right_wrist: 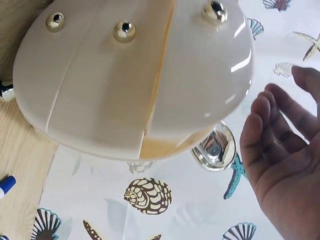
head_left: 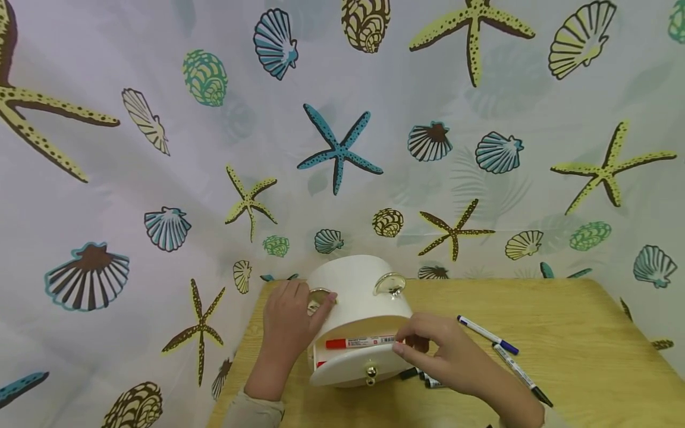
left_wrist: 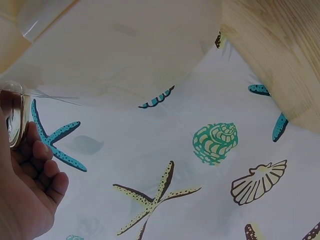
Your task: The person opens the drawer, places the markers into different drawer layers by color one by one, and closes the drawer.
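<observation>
A white rounded drawer box [head_left: 350, 282] with gold ring handles stands on the table, its drawer [head_left: 348, 367] pulled out toward me. A red-capped marker [head_left: 364, 342] lies across the drawer opening, with another bit of red below it. My left hand [head_left: 291, 321] grips the left ring handle [left_wrist: 19, 117], thumb across it and fingers curled behind. At the right side of the drawer is my right hand [head_left: 441, 351], its fingertips right by the marker's end. The right wrist view shows that hand [right_wrist: 285, 145] with loosely bent fingers and nothing between them.
To the right of the box lie a blue-capped marker [head_left: 488, 334] and a black-capped marker [head_left: 521, 373]. More black markers [head_left: 428, 380] are partly hidden under my right hand. A shell-and-starfish cloth [head_left: 342, 77] hangs behind the wooden table [head_left: 578, 333] and along its sides.
</observation>
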The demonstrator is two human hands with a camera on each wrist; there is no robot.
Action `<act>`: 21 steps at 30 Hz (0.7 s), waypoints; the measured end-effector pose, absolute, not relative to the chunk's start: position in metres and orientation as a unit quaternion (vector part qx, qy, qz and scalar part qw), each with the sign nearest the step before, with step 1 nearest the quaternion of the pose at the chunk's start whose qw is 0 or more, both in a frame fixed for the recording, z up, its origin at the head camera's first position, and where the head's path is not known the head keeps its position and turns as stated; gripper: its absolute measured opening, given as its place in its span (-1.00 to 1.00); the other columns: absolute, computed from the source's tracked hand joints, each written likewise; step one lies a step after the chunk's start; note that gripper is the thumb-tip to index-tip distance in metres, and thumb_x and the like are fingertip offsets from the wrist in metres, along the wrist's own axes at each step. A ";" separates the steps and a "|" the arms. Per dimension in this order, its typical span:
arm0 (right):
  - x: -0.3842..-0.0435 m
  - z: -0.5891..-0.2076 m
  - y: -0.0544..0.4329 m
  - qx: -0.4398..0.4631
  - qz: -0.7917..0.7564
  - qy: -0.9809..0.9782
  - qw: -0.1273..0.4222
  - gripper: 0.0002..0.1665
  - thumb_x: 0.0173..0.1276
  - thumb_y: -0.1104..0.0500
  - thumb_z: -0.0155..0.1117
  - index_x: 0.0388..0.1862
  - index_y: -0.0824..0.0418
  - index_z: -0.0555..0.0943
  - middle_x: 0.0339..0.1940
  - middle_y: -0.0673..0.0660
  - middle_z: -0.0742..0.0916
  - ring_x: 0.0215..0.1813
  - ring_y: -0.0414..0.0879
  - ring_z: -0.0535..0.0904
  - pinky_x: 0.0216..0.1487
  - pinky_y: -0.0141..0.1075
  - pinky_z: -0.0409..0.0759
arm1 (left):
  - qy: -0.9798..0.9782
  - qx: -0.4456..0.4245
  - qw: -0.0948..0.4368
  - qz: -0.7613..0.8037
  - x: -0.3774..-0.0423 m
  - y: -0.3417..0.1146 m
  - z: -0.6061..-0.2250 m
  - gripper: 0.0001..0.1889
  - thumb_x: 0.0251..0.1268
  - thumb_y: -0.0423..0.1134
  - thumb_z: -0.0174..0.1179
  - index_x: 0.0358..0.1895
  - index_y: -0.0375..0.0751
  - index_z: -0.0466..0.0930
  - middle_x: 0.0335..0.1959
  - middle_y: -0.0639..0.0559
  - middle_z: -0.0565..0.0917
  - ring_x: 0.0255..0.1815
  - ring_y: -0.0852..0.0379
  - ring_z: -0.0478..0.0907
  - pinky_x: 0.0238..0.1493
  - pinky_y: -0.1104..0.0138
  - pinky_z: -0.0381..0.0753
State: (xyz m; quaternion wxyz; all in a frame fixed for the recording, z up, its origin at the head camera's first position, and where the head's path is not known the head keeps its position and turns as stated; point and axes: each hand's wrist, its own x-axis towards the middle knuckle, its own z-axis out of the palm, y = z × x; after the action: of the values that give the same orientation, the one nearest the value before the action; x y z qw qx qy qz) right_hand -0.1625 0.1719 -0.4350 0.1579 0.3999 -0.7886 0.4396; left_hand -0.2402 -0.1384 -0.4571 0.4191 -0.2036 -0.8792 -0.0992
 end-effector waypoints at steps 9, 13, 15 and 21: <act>-0.142 -0.455 0.155 0.362 0.422 -0.819 0.140 -0.86 0.55 0.11 0.37 -0.22 -0.18 0.68 -0.41 -0.30 0.63 -0.41 -0.46 0.44 -0.43 -0.48 0.52 | -0.878 -0.203 0.422 -0.097 -0.241 -0.140 -0.458 -0.41 0.36 0.27 0.33 -0.52 -0.18 0.44 -0.49 0.01 0.55 -0.42 0.02 0.42 -0.38 0.27 0.44; -0.137 -0.462 0.147 0.377 0.411 -0.814 0.163 -0.83 0.54 0.13 0.38 -0.22 -0.18 0.65 -0.42 -0.32 0.62 -0.40 -0.50 0.43 -0.43 -0.53 0.50 | -0.878 -0.203 0.421 -0.101 -0.241 -0.140 -0.457 -0.41 0.36 0.26 0.34 -0.53 -0.18 0.43 -0.50 0.01 0.54 -0.43 0.02 0.41 -0.40 0.27 0.42; -0.135 -0.465 0.144 0.384 0.414 -0.812 0.150 -0.83 0.55 0.13 0.37 -0.21 -0.19 0.65 -0.41 -0.31 0.63 -0.38 -0.50 0.44 -0.40 -0.53 0.51 | -0.877 -0.204 0.423 -0.101 -0.241 -0.140 -0.458 -0.41 0.36 0.26 0.34 -0.53 -0.18 0.42 -0.50 0.01 0.53 -0.44 0.02 0.40 -0.41 0.27 0.42; -0.132 -0.476 0.137 0.366 0.421 -0.830 0.035 -0.81 0.65 -0.03 0.23 -0.23 -0.14 0.70 -0.35 -0.31 0.63 -0.34 -0.47 0.47 -0.33 -0.45 0.55 | -0.873 -0.211 0.426 -0.109 -0.241 -0.140 -0.458 -0.41 0.39 0.26 0.31 -0.54 -0.17 0.41 -0.50 0.00 0.53 -0.43 0.01 0.41 -0.41 0.26 0.42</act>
State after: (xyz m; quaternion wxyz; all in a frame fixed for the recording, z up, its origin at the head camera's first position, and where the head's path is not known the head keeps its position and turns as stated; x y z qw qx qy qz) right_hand -0.1324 0.1372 -0.4764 0.0353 0.3658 -0.8295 0.4205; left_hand -0.2412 -0.1401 -0.4582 0.4261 -0.2113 -0.8728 -0.1094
